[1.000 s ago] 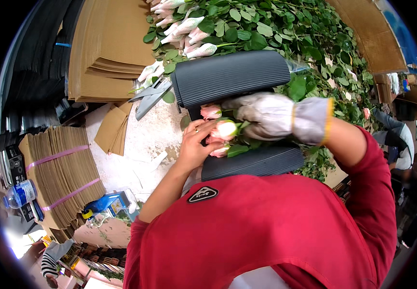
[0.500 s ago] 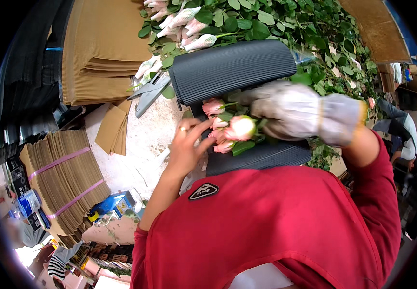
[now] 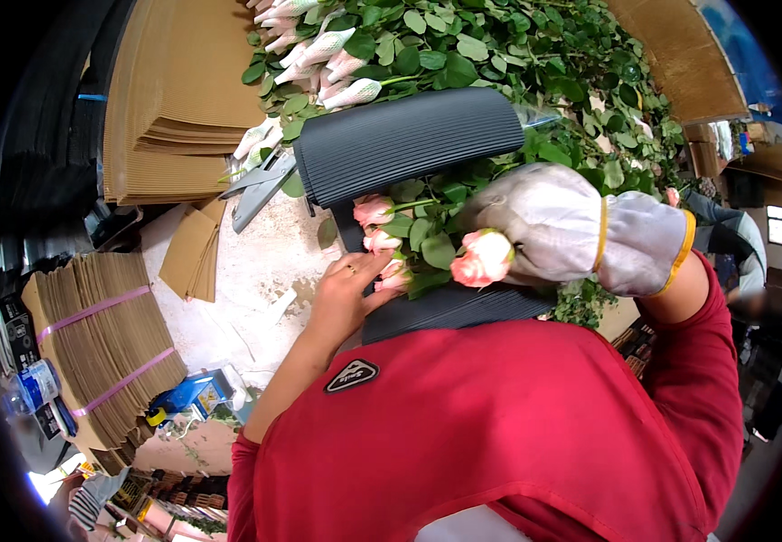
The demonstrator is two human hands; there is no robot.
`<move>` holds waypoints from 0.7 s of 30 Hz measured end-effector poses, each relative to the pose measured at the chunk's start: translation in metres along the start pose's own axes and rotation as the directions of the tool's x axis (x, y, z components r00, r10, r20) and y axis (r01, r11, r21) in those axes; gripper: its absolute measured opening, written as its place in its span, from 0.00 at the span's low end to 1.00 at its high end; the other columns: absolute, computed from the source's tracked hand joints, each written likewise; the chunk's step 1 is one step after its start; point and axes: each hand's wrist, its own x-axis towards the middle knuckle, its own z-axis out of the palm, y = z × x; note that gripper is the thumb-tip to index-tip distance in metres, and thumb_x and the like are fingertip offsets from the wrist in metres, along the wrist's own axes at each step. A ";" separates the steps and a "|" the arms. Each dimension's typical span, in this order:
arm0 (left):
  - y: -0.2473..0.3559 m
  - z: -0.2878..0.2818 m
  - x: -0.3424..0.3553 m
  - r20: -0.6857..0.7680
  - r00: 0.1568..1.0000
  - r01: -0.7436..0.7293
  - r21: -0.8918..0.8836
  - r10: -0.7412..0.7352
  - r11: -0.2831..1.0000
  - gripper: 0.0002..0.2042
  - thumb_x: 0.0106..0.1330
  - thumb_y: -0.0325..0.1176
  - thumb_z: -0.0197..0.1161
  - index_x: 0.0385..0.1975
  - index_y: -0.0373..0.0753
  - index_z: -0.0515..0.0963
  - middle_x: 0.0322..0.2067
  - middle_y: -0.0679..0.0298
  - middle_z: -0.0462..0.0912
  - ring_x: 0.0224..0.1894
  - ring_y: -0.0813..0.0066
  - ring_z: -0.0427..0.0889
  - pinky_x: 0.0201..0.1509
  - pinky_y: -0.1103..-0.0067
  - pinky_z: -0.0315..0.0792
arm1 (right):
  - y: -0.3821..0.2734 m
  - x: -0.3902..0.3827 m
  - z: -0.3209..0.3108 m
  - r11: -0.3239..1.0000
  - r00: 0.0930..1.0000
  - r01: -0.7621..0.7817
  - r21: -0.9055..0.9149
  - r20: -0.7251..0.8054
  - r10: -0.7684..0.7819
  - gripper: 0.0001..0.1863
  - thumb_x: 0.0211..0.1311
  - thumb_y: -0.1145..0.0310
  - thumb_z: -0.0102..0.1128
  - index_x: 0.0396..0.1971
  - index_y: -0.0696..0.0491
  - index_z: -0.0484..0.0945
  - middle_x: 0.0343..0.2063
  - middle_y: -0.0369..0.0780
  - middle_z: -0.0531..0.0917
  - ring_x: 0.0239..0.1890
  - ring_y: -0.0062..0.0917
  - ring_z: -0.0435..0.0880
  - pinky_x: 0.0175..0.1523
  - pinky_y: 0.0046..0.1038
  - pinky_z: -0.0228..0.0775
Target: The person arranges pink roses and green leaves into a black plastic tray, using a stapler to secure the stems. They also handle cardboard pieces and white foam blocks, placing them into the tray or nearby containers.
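Note:
Several pink roses (image 3: 374, 210) lie with their heads in a row at the left edge of a dark corrugated sheet (image 3: 422, 313). The sheet's far part (image 3: 409, 143) is folded up over their stems. My bare left hand (image 3: 344, 291), a ring on one finger, rests its outstretched fingers against the lower rose heads. A white glove with yellow edging covers my right hand (image 3: 544, 224). It is closed round another pink rose (image 3: 483, 259), whose head points left over the sheet; the glove hides its stem and most fingertips.
Grey scissors (image 3: 262, 191) lie on the white table (image 3: 264, 262) left of the sheet. Beyond are netted roses (image 3: 323, 54) and piled leafy stems (image 3: 535, 54). Cardboard stacks (image 3: 178, 99) and a strapped bundle (image 3: 106, 334) stand left, near a blue box (image 3: 194, 394).
My right hand has drawn the rose toward me and slightly right, away from the row. My left fingers have come closer together against the lower rose heads. The whole view has shifted a little.

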 end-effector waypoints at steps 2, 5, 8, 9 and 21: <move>-0.006 0.004 0.000 -0.053 0.997 -0.052 0.007 0.052 0.999 0.25 0.45 0.36 0.78 0.47 0.43 0.84 0.41 0.63 0.84 0.47 0.66 0.80 0.52 0.71 0.71 | 0.003 0.005 0.015 0.993 0.988 0.110 -0.044 -0.101 -0.114 0.10 0.53 0.63 0.63 0.33 0.51 0.83 0.34 0.40 0.84 0.37 0.37 0.85 0.43 0.38 0.78; -0.004 0.005 0.004 0.004 0.999 0.053 -0.110 -0.053 0.992 0.23 0.48 0.39 0.76 0.48 0.48 0.84 0.40 0.66 0.86 0.46 0.72 0.78 0.54 0.73 0.65 | 0.008 0.022 0.034 0.996 0.992 0.056 -0.069 0.116 -0.048 0.14 0.54 0.61 0.65 0.40 0.49 0.82 0.42 0.40 0.83 0.44 0.37 0.83 0.49 0.38 0.76; -0.009 0.008 0.009 0.071 0.988 0.146 -0.144 -0.137 0.979 0.23 0.45 0.39 0.78 0.45 0.44 0.85 0.38 0.65 0.82 0.46 0.68 0.76 0.57 0.71 0.63 | 0.029 0.047 0.084 0.997 0.999 -0.012 -0.073 -0.039 0.010 0.18 0.50 0.57 0.67 0.40 0.49 0.81 0.32 0.41 0.82 0.36 0.39 0.83 0.42 0.40 0.75; -0.013 0.010 0.009 0.094 0.984 0.163 -0.149 -0.150 0.975 0.24 0.44 0.38 0.79 0.44 0.43 0.85 0.37 0.63 0.80 0.46 0.65 0.75 0.57 0.70 0.63 | 0.036 0.052 0.102 0.994 0.997 -0.051 -0.098 -0.055 0.046 0.18 0.49 0.56 0.68 0.38 0.50 0.82 0.31 0.41 0.82 0.35 0.40 0.83 0.41 0.40 0.75; -0.012 0.007 0.012 -0.133 0.964 -0.211 0.147 0.230 0.966 0.19 0.43 0.43 0.79 0.35 0.46 0.85 0.56 0.55 0.71 0.59 0.56 0.66 0.61 0.65 0.59 | 0.043 0.057 0.112 0.967 0.949 0.250 0.041 -0.207 -0.236 0.13 0.49 0.63 0.67 0.35 0.51 0.82 0.30 0.40 0.81 0.38 0.38 0.82 0.43 0.39 0.76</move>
